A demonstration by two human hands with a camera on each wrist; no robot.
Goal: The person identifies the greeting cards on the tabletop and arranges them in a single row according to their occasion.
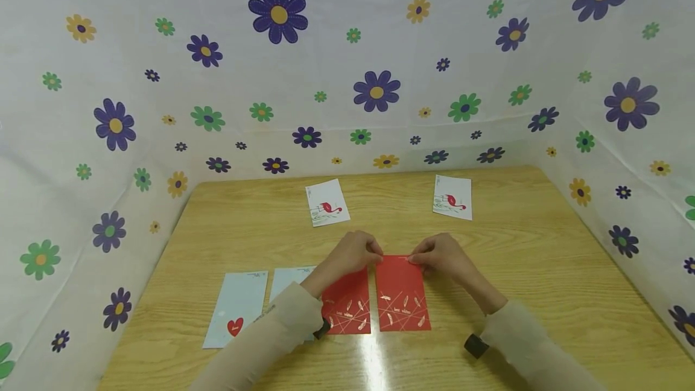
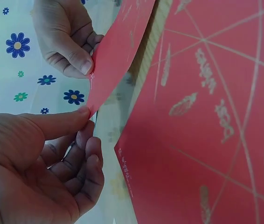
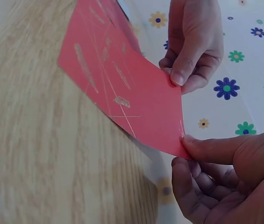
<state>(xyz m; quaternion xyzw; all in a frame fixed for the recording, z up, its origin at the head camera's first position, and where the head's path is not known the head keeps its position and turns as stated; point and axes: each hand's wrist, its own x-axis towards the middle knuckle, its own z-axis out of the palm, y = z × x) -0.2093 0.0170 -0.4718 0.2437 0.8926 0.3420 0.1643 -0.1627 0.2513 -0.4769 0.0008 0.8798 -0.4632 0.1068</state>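
A red card [image 1: 403, 282] with gold feather patterns is held at its far edge by both hands. My left hand [image 1: 352, 256] pinches its far left corner between thumb and fingers. The far right corner is pinched by my right hand [image 1: 446, 260]. In the right wrist view the card [image 3: 118, 79] bends, its far edge lifted off the wood. A second red card [image 1: 350, 306] of the same pattern lies just to the left, partly under my left forearm. Seen from the left wrist, that second card [image 2: 216, 121] fills the right side.
Left of the red cards lie a pale blue card [image 1: 241, 300] with a red heart and another pale blue card [image 1: 288, 279], partly hidden by my left sleeve. Two white flamingo cards [image 1: 328, 203] lie farther back on the wooden table [image 1: 543, 246]. Flowered cloth [image 1: 326, 65] surrounds it.
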